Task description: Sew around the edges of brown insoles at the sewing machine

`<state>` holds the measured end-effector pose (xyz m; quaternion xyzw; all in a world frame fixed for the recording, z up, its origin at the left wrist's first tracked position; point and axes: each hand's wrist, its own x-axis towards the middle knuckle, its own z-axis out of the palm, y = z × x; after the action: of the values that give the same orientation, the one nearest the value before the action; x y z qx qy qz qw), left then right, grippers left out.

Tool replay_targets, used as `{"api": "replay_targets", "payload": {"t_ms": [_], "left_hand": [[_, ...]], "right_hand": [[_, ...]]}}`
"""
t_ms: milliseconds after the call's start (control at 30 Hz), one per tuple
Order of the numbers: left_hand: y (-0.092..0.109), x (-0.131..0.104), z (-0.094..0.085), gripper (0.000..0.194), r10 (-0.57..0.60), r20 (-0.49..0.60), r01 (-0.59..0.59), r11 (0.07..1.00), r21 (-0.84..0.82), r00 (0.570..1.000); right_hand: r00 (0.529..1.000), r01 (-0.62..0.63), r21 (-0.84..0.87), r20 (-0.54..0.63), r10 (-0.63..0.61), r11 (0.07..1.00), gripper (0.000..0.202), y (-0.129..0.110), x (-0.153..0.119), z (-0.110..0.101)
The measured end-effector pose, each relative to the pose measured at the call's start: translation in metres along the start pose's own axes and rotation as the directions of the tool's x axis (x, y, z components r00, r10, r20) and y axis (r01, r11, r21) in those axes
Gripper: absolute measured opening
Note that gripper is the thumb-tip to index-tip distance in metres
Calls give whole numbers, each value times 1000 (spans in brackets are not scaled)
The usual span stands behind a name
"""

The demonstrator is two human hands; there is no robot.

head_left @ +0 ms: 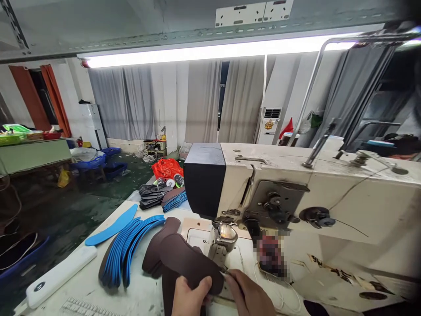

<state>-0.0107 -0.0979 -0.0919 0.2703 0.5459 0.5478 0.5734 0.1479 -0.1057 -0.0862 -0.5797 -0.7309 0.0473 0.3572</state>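
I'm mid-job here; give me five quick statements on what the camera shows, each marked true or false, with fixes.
1. The left hand holds a dark brown piece. True.
2. The fan of blue-edged pieces lies right of the sewing machine. False: it lies to the left.
3. A separate blue piece lies beside that fan. True.
4. The long light tube overhead is off. False: it is lit.
5. The right hand is well away from the held piece. False: it is by that piece's right end.
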Motion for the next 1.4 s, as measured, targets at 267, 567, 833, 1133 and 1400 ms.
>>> {"api": "replay_targets", "payload": {"t_ms": [267,567,833,1133,1400], "left_hand": [[-2,-2,-8,37,-13,19,13,1000,16,1000],[13,-7,0,51,-80,23,82,982,-168,997],[23,-8,-2,51,-141,139,182,918,-353,980],[43,-15,-10,38,-298,678,725,447,-524,673],[43,-14,-11,12,-393,538,661,541,-520,745]], "right_hand": [[956,294,-165,63,-287,942,48,-9,28,-19],[990,101,56,90,-106,993,30,-3,26,-18],[994,25,183,96,-43,983,30,-7,38,-23],[977,137,240,-195,-90,961,29,-20,3,13],[969,146,256,-230,-86,956,28,-39,6,7]]}}
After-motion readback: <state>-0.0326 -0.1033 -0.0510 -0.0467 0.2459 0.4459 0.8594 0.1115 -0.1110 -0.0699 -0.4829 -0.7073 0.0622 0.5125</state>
